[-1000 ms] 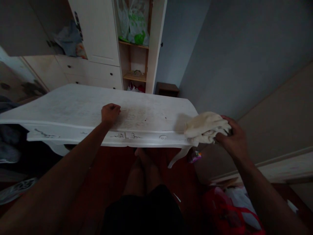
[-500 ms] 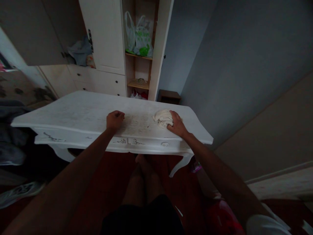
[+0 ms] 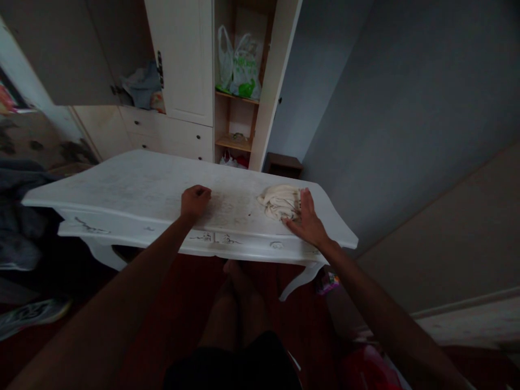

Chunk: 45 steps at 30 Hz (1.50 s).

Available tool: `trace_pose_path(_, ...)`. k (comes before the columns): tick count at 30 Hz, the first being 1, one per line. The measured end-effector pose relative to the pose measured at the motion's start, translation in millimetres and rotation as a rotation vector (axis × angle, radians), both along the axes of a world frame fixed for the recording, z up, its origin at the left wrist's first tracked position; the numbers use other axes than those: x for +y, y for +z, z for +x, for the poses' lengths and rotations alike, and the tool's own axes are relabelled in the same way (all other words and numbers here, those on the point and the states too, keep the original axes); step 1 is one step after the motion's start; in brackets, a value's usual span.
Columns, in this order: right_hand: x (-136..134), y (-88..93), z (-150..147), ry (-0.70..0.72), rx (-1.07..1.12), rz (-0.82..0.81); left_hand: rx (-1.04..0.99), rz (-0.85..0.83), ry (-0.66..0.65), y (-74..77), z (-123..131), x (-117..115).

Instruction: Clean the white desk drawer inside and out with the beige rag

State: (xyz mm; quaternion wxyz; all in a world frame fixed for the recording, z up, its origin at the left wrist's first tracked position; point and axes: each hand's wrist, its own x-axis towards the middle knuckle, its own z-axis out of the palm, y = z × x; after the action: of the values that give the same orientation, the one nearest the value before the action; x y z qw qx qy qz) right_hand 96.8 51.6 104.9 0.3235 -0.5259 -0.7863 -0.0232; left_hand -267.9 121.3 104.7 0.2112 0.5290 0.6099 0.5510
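A crumpled cream cloth (image 3: 280, 201) lies bunched on the right part of a white table (image 3: 150, 168). My right hand (image 3: 311, 219) is at the cloth's right side, thumb and fingers stretched apart, the thumb at its near edge. The fingers are not wrapped round it. Farther left, my left hand (image 3: 195, 200) rests by the tabletop with its fingers curled closed. Whatever may be inside them is hidden. Grey smudges mark the tabletop around this hand, and a small dark speck sits between the two hands.
Behind the table stands a white wardrobe (image 3: 184, 65), its open compartment holding a white plastic bag (image 3: 246, 67). A small brown cabinet (image 3: 284, 162) is by the grey wall. Grey fabric (image 3: 20, 179) lies at the left; a red item (image 3: 365, 371) is on the floor at lower right.
My right hand has shifted right and its fingers have straightened off the cloth, which now sits slightly farther right. My left hand stays curled in much the same spot. The view has moved slightly.
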Motion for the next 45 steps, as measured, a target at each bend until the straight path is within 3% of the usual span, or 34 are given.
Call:
trace_pose_path(6, -49, 0.7, 2, -0.114, 0.269, 0.115, -0.003, 0.007, -0.017, -0.7, -2, 2)
trace_pose_path(11, -80, -2.5, 5, -0.225, 0.673, -0.003, -0.016, 0.034, -0.082, 2.3, 0, -2)
trace_pose_path(15, -98, 0.8, 10, -0.347, 0.685, -0.07, 0.01, 0.021, -0.123, 2.5, 1, -4)
trace_pose_path(17, -100, 2.0, 14, -0.269, 0.662, -0.133, 0.051, 0.007, -0.113, 2.5, 1, -5)
trace_pose_path(21, -99, -1.4, 18, 0.24, 0.639, -0.308, 0.131, -0.026, -0.079, 3.5, 0, -6)
trace_pose_path(22, -101, -2.8, 18, 0.296, 0.668, -0.34, 0.142, -0.033, -0.072, 3.7, 0, -6)
trace_pose_path(23, -103, -3.9, 17, 0.28, 0.712, -0.349, 0.149, -0.038, -0.064, 3.8, 0, -6)
trace_pose_path(27, -116, -1.3, 16, -0.108, 0.837, -0.289, 0.163, -0.038, -0.054, 2.3, 0, -5)
trace_pose_path(29, -120, 2.7, 16, -0.207, 0.816, -0.312, 0.163, -0.042, -0.051, 0.8, 0, -4)
trace_pose_path(31, -121, 4.7, 16, -0.154, 0.752, -0.393, 0.154, -0.049, -0.053, -0.6, -1, -3)
trace_pose_path(33, -118, 1.9, 16, -0.014, 0.721, -0.485, 0.145, -0.05, -0.055, -1.5, -1, -2)
trace_pose_path(36, -111, -12.5, 19, 0.174, 0.824, -0.651, 0.159, -0.047, -0.046, -1.2, -2, -2)
trace_pose_path(38, -106, -26.0, 23, 0.172, 0.908, -0.761, 0.187, -0.046, -0.037, -0.2, -1, -3)
trace_pose_path(42, -97, -48.0, 27, 0.039, 1.034, -0.973, 0.224, -0.042, -0.032, 1.9, -1, -5)
trace_pose_path(45, -88, -56.9, 20, 0.052, 1.176, -1.139, 0.232, -0.053, -0.026, 2.7, 0, -6)
